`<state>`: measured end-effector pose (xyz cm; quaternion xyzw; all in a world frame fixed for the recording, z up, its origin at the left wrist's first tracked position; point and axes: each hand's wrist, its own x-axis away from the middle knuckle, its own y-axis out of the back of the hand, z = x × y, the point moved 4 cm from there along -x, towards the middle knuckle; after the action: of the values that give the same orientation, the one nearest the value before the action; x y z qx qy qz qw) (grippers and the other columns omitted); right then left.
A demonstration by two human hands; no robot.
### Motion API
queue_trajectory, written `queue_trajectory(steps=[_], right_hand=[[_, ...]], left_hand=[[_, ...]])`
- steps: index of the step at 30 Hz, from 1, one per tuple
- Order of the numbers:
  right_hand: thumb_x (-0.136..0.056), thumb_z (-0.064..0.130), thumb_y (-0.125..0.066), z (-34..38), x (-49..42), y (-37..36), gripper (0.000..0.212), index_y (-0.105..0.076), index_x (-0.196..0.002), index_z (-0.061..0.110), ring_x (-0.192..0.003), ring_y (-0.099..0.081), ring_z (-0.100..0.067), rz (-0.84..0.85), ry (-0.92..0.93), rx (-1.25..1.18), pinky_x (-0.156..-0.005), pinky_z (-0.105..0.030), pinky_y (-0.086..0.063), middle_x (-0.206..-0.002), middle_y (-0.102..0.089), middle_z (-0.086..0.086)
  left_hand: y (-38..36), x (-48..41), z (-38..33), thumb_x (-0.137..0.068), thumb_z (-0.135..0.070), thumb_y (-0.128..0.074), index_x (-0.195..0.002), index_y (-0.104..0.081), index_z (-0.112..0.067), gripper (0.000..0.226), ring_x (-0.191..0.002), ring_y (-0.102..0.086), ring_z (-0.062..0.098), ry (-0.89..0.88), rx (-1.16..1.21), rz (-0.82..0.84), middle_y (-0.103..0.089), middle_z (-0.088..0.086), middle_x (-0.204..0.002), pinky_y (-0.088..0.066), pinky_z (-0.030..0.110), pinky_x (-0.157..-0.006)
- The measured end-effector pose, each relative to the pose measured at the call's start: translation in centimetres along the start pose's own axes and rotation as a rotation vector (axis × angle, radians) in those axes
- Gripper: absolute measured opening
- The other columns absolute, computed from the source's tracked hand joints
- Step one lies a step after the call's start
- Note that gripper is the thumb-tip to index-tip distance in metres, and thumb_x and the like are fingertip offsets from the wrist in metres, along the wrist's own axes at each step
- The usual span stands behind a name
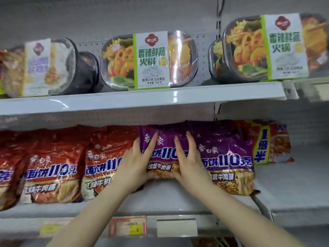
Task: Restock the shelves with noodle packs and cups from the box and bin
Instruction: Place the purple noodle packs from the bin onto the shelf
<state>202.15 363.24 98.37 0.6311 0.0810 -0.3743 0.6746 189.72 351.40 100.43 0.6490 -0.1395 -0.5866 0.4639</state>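
Note:
A purple noodle pack (165, 148) stands upright on the lower shelf (160, 196), between red packs and another purple pack. My left hand (137, 163) holds its lower left side, fingers stretched up the front and thumb under the bottom edge. My right hand (188, 159) holds its right side the same way, fingers laid up the front. A second purple noodle pack (229, 157) leans right beside it, partly behind my right hand.
Red noodle packs (51, 166) fill the lower shelf to the left, and one more red pack (272, 141) stands at the right. Hotpot bowls (151, 61) line the upper shelf (124, 102). A price tag (127, 226) hangs on the shelf's front rail.

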Motion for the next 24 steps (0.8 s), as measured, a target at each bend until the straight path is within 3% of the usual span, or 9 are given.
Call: queue_trajectory(steps=[2, 4, 9, 10, 12, 14, 18, 21, 24], right_hand=[[-0.087, 0.044, -0.068, -0.1, -0.8, -1.6, 0.111, 0.02, -0.153, 0.025, -0.138, -0.027, -0.034, 0.045, -0.001, 0.04, -0.113, -0.04, -0.036, -0.154, 0.033, -0.007], [-0.087, 0.042, -0.069, -0.4, -1.6, -2.9, 0.112, 0.02, -0.153, 0.023, -0.133, -0.032, -0.034, 0.071, -0.01, 0.083, -0.11, -0.041, -0.039, -0.157, 0.028, -0.009], [-0.073, 0.056, -0.076, -0.8, -3.9, -5.0, 0.119, -0.002, -0.157, 0.015, -0.129, -0.041, -0.041, 0.015, -0.033, 0.325, -0.104, -0.047, -0.04, -0.162, -0.002, -0.019], [-0.07, 0.062, -0.075, -0.8, -4.2, -5.3, 0.122, -0.003, -0.157, 0.015, -0.134, -0.036, -0.044, 0.02, -0.038, 0.371, -0.108, -0.051, -0.035, -0.162, -0.003, -0.021], [-0.073, 0.07, -0.066, -0.6, -4.4, -5.9, 0.124, 0.008, -0.155, 0.015, -0.146, -0.007, -0.048, 0.068, -0.033, 0.449, -0.117, -0.06, -0.007, -0.161, 0.008, -0.022], [-0.078, 0.074, -0.056, -0.4, -4.5, -6.3, 0.122, 0.017, -0.153, 0.014, -0.145, 0.02, -0.046, 0.07, -0.021, 0.552, -0.113, -0.065, 0.013, -0.158, 0.021, -0.025], [-0.077, 0.077, -0.054, -0.9, -5.4, -6.7, 0.125, 0.023, -0.151, 0.012, -0.136, 0.036, -0.049, 0.057, -0.087, 0.628, -0.108, -0.066, 0.023, -0.149, 0.037, -0.03], [-0.075, 0.079, -0.054, -1.7, -6.5, -6.9, 0.127, 0.025, -0.148, 0.011, -0.137, 0.034, -0.049, 0.06, -0.118, 0.669, -0.109, -0.065, 0.022, -0.149, 0.036, -0.031], [-0.082, 0.073, -0.053, -2.4, -7.1, -7.5, 0.119, 0.028, -0.144, 0.011, -0.139, 0.031, -0.049, 0.078, -0.14, 0.659, -0.109, -0.065, 0.022, -0.153, 0.03, -0.027]], left_hand=[[-1.5, -0.3, 0.8, -0.045, -0.072, -0.084, -0.157, -0.023, -0.019, 0.138, -0.094, -0.063, 0.036, 0.028, -0.124, -0.013, -0.05, 0.024, -0.124, -0.055, 0.044, -0.075], [-2.7, -0.8, 1.2, -0.039, -0.08, -0.08, -0.153, -0.035, -0.017, 0.138, -0.095, -0.058, 0.037, 0.038, -0.208, -0.023, -0.056, 0.024, -0.116, -0.051, 0.047, -0.077], [-4.9, -2.8, 2.0, -0.041, -0.09, -0.064, -0.154, -0.032, -0.016, 0.139, -0.141, -0.03, 0.049, 0.022, -0.292, -0.054, -0.045, 0.033, -0.141, -0.017, 0.067, -0.11], [-5.2, -3.2, 1.9, -0.043, -0.092, -0.06, -0.156, -0.025, -0.017, 0.14, -0.145, -0.022, 0.049, 0.038, -0.31, -0.031, -0.04, 0.033, -0.145, -0.009, 0.069, -0.112], [-6.2, -3.9, 1.6, -0.052, -0.096, -0.049, -0.159, 0.002, -0.018, 0.142, -0.148, -0.001, 0.05, 0.073, -0.365, 0.023, -0.024, 0.032, -0.155, 0.008, 0.071, -0.112], [-7.7, -4.8, 1.4, -0.064, -0.094, -0.041, -0.151, 0.028, -0.016, 0.136, -0.141, 0.025, 0.053, 0.129, -0.443, 0.073, 0.002, 0.034, -0.159, 0.023, 0.071, -0.106], [-9.1, -6.5, 1.1, -0.088, -0.072, -0.048, -0.148, 0.031, -0.014, 0.115, -0.134, 0.038, 0.05, 0.218, -0.547, 0.069, 0.038, 0.03, -0.15, 0.023, 0.067, -0.108], [-9.5, -7.1, 0.5, -0.095, -0.059, -0.045, -0.147, 0.03, -0.005, 0.106, -0.134, 0.039, 0.045, 0.202, -0.604, 0.095, 0.039, 0.026, -0.151, 0.025, 0.067, -0.106], [-9.7, -7.1, 0.4, -0.092, -0.066, -0.045, -0.145, 0.03, 0.0, 0.112, -0.135, 0.039, 0.044, 0.189, -0.611, 0.12, 0.035, 0.025, -0.154, 0.029, 0.07, -0.1]])
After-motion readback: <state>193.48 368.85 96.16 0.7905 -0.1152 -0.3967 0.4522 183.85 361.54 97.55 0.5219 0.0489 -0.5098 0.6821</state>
